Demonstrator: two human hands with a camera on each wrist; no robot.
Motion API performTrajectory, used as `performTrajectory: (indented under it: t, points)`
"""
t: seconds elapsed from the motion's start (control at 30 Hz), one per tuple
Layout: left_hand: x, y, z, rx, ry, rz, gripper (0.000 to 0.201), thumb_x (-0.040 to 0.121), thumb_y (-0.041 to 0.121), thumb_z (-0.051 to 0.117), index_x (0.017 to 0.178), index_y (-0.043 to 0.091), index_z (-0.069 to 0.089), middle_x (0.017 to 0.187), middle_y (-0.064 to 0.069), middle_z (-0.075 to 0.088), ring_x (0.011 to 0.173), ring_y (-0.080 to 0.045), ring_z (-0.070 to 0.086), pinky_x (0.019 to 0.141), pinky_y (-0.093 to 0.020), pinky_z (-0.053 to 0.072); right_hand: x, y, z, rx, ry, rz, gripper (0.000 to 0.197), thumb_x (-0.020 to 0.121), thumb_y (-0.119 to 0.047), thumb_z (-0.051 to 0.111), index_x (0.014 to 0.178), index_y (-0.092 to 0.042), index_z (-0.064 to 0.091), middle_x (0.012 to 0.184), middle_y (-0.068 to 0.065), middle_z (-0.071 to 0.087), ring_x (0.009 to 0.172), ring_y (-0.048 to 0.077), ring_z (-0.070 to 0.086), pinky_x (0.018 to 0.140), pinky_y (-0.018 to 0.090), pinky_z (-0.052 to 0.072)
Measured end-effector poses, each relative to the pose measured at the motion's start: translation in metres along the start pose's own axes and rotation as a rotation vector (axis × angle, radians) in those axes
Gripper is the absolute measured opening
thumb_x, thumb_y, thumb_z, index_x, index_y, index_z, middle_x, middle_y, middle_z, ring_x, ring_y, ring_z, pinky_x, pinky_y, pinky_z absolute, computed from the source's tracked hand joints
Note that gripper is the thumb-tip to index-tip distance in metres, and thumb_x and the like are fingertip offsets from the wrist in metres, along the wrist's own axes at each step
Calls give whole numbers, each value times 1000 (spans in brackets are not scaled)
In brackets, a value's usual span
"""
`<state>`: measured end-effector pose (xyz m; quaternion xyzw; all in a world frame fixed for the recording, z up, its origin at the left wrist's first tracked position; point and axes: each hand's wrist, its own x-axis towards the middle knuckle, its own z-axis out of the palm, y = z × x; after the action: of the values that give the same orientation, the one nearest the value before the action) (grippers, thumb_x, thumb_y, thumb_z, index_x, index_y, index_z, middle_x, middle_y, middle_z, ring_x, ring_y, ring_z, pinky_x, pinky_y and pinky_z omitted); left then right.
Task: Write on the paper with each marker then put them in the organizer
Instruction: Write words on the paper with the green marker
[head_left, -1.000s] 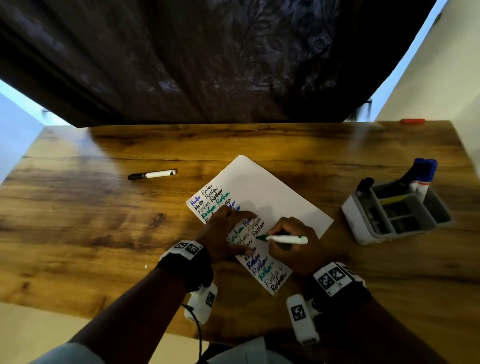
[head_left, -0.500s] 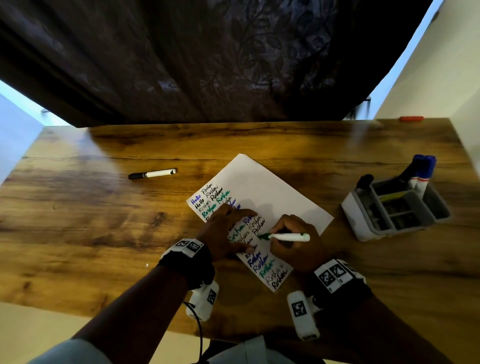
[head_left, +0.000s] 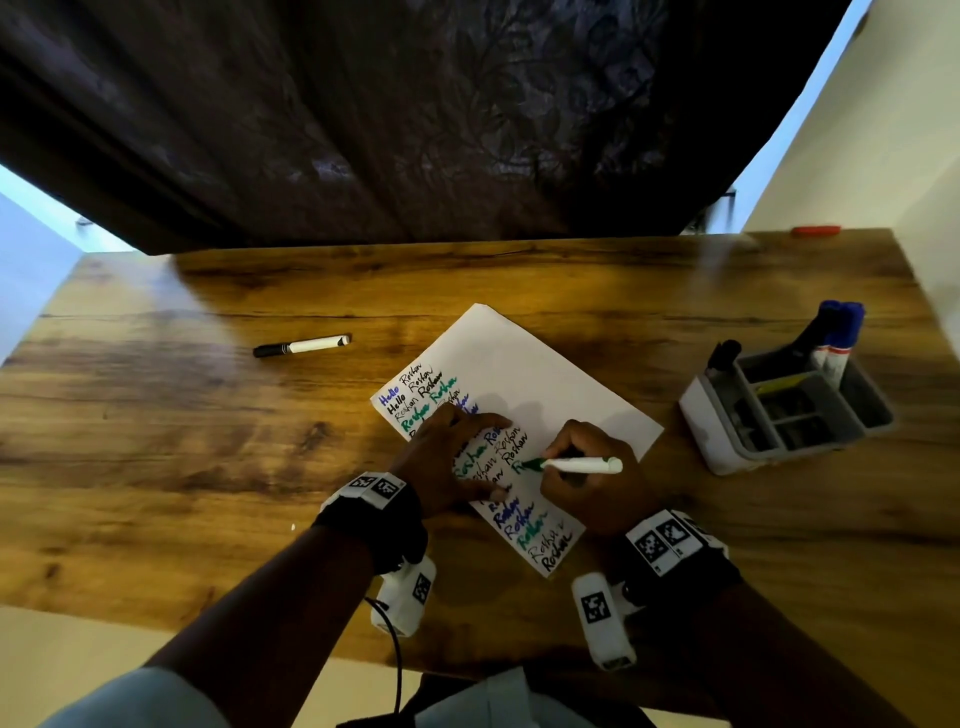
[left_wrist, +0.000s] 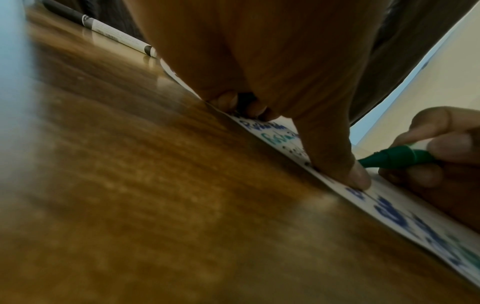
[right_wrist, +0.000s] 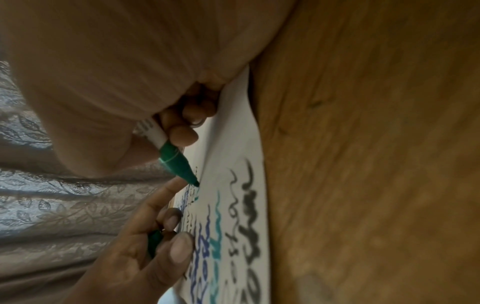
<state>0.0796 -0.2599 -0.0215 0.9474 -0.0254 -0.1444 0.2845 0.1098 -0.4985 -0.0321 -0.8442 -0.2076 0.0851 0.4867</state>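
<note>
A white paper (head_left: 519, 374) lies tilted on the wooden table, with rows of blue, black and green words down its left side. My right hand (head_left: 558, 460) grips a green marker (head_left: 582, 464), uncapped, tip on the paper beside a fresh green letter; the right wrist view shows the marker (right_wrist: 176, 160) close up. My left hand (head_left: 467, 457) rests on the written part, thumb (left_wrist: 345, 164) pressing the sheet, and pinches a green cap (right_wrist: 155, 241) between its fingers. A black marker (head_left: 304, 345) lies capped at the table's left.
A grey and white organizer (head_left: 701, 421) stands at the right, with two blue markers (head_left: 839, 332) and a dark one upright in it. A dark curtain hangs behind the table. A small red object (head_left: 815, 230) lies at the far right corner.
My right hand has edged slightly right and away with the green marker, and a green stroke has appeared on the paper. The left hand stays in place.
</note>
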Motion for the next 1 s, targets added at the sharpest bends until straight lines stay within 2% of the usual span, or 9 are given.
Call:
performTrajectory:
  t: [0.1,0.23,0.3,0.37,0.43,0.57,0.7,0.9,1.0]
  points:
    - [0,1,0,9,5,5,79,66,59,80,135,46,44,130,3,38,125,-18,36,102,-32,38,-1,-2,-1,11,4,13,14,77,-18,77,84,-15,65,75,-2,66,66,9,61,58,17,49]
    - [0,2,0,-4,13,10,79,66,57,81,134,44,45,129,2,39,124,-18,37,100,-29,39,0,-1,0,34,21,18,15,78,-16,78,83,-16,63,71,-8,62,66,5,60,56,9,45]
    - [0,2,-1,-8,10,5,78,65,56,81,134,45,45,129,2,39,124,-18,38,101,-31,41,1,1,1,27,6,20,16,78,-17,77,83,-17,62,71,-9,62,65,4,59,56,9,45]
    - [0,2,-1,-9,6,-1,78,65,57,81,134,46,45,130,3,39,124,-19,38,102,-33,41,0,2,1,21,24,13,16,75,-14,77,82,-14,63,71,-4,63,64,9,59,55,12,46]
    - [0,1,0,-4,4,-4,78,65,58,80,134,47,45,129,4,38,124,-19,37,103,-34,41,-1,3,2,19,53,-9,16,73,-12,77,80,-13,62,69,-3,61,61,10,58,54,10,44]
    - [0,0,0,-3,4,-7,78,65,58,80,134,46,44,129,3,38,125,-19,37,103,-34,40,2,6,5,15,66,-37,14,76,-16,74,84,-15,63,73,-1,61,62,6,56,55,6,42]
    - [-1,1,0,-9,6,-9,78,66,57,80,135,45,45,130,3,39,125,-19,37,103,-32,39,0,6,6,-3,104,-44,13,69,-17,70,77,-16,60,67,-4,57,56,0,51,53,5,38]
    - [-1,1,1,-5,4,-16,79,64,59,80,134,47,44,128,5,38,123,-18,37,104,-36,40,0,5,4,-9,88,-38,13,74,-15,73,81,-14,62,71,1,62,61,11,57,55,6,42]
    - [-1,0,1,-13,6,-18,80,64,60,80,134,47,45,128,5,39,122,-18,37,104,-37,42,-1,5,5,2,138,-39,14,70,-14,72,79,-14,61,66,-5,57,59,4,55,52,4,38]
